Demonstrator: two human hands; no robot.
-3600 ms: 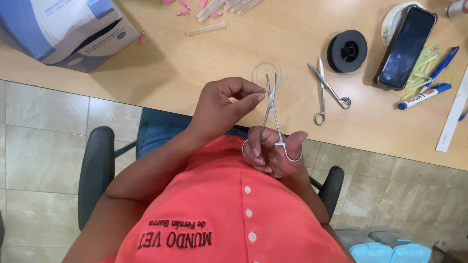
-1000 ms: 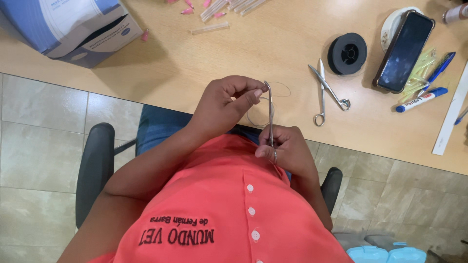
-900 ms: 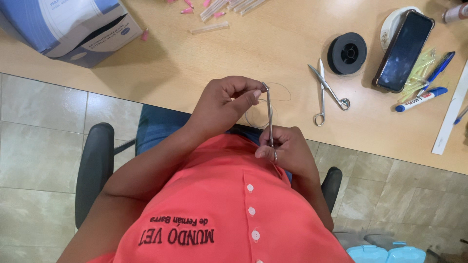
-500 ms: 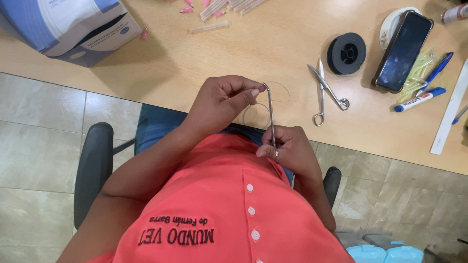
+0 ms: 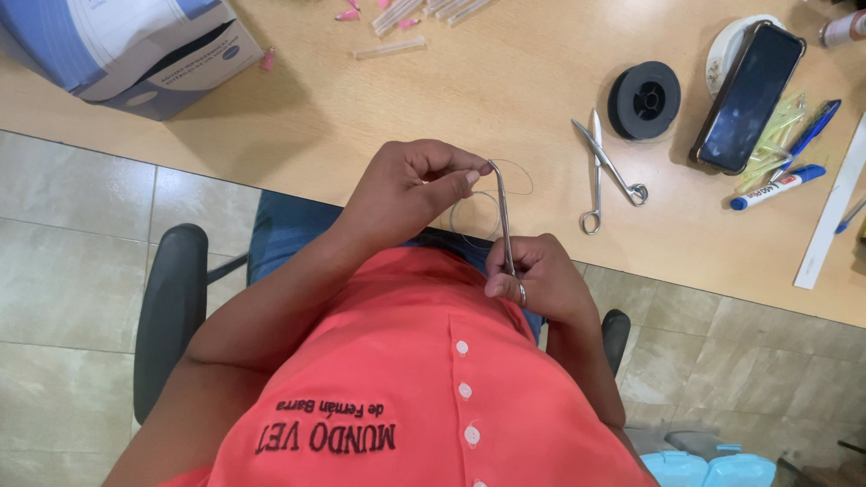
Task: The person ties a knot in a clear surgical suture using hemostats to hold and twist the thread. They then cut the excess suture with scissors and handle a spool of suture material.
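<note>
My left hand [image 5: 410, 185] pinches a thin thread [image 5: 514, 178] at the tip of a slim steel clamp with ring handles [image 5: 503, 216]. The thread loops out over the table edge beside the tip. My right hand [image 5: 539, 280] grips the clamp by its ring handles, close to my chest, holding the tool nearly upright with its jaws pointing away from me. Both hands hover just in front of the wooden table's near edge [image 5: 298, 185], above my lap.
On the table lie open steel scissors [image 5: 603, 171], a black spool [image 5: 643, 99], a dark phone [image 5: 749, 95] leaning on a white dish, blue pens [image 5: 776, 188], a white ruler [image 5: 834, 216], clear tubes [image 5: 390, 50] and a blue-and-white box [image 5: 117, 45]. A black chair arm [image 5: 167, 316] is at my left.
My right hand turned and slid down the clamp, so the ring handles that showed earlier are now wrapped in the fingers. The left hand keeps its pinch at the tip.
</note>
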